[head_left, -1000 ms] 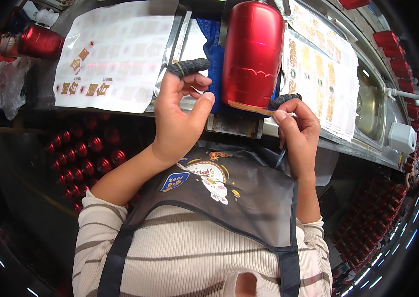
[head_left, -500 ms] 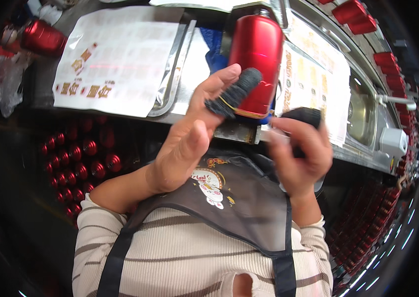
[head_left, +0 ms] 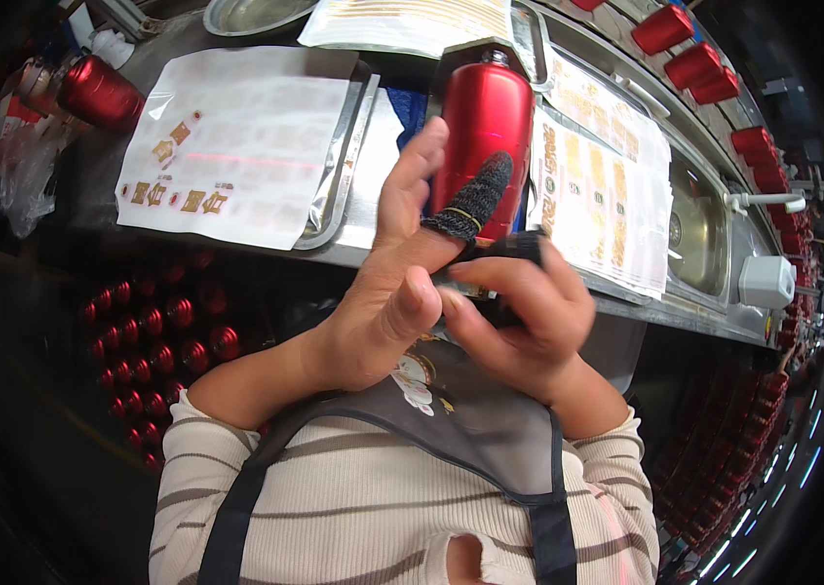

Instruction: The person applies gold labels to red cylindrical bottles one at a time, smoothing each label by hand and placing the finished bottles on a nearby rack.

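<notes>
My left hand (head_left: 383, 302) is open, fingers apart, in front of a glossy red bottle (head_left: 486, 117). One left finger wears a dark grey knitted finger sleeve (head_left: 478, 195) with a yellowish rubber band (head_left: 466, 212) around its lower part. Close against the base of that finger, my right hand (head_left: 529, 317) has thumb and fingers pinched; whatever lies between the tips cannot be made out. A dark sleeve (head_left: 519, 247) also covers a right finger. The bottle rests on the worktop with its silver neck pointing away, and my left fingers partly cover it.
Left of the bottle, a printed decal sheet (head_left: 227, 146) lies over a metal tray (head_left: 339, 210); more sheets (head_left: 602, 195) are at the right. Beyond them is a sink (head_left: 699, 229). Another red bottle (head_left: 100, 95) lies far left. Several red bottles (head_left: 158, 331) stand below the counter.
My right hand has moved left, from beside the bottle's base to the base of my left sleeved finger. The rubber band, seemingly stretched toward the right before, now sits around the sleeve.
</notes>
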Demonstrator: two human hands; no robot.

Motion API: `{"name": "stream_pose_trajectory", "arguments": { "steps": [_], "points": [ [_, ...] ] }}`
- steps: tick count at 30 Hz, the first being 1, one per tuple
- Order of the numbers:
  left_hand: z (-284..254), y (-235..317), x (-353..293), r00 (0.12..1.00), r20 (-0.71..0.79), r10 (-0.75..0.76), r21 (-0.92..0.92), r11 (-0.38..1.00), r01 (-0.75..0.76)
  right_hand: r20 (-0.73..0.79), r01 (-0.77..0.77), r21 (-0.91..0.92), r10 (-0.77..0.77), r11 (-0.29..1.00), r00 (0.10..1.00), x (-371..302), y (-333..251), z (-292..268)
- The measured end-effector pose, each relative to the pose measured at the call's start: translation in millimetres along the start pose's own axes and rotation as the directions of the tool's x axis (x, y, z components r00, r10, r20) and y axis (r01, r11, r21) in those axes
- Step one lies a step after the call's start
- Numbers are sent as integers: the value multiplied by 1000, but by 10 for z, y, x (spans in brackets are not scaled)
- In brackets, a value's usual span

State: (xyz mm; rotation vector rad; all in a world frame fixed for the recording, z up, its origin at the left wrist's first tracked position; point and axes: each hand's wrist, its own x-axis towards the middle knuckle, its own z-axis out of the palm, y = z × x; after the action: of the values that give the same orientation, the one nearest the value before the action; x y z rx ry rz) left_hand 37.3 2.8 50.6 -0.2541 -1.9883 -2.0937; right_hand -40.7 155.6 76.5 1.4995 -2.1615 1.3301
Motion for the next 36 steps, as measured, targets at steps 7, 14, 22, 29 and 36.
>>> {"name": "stream_pose_trajectory", "arguments": {
  "steps": [7, 14, 22, 29, 36],
  "points": [
    [-84, -94, -79, 994, 25, 106, 549, 829, -102, -75, 84, -58, -88, 995, 993, 39, 43, 36],
    [-88, -157, -116, 996, -47, 74, 501, 865, -41, 58, 155, -9, -154, 988, 986, -28, 0, 75],
    [-59, -450, -125, 885, -367, -286, -164, 957, 241, -88, -596, 209, 622, 775, 778, -627, 509, -131],
    [90, -720, -49, 905, -342, -253, -78, 968, 240, 98, -725, 257, 729, 639, 678, -550, 548, -28],
    [51, -715, -74, 916, -304, -262, -265, 947, 183, 85, -719, 179, 717, 672, 692, -594, 619, -35]
  ]
}}
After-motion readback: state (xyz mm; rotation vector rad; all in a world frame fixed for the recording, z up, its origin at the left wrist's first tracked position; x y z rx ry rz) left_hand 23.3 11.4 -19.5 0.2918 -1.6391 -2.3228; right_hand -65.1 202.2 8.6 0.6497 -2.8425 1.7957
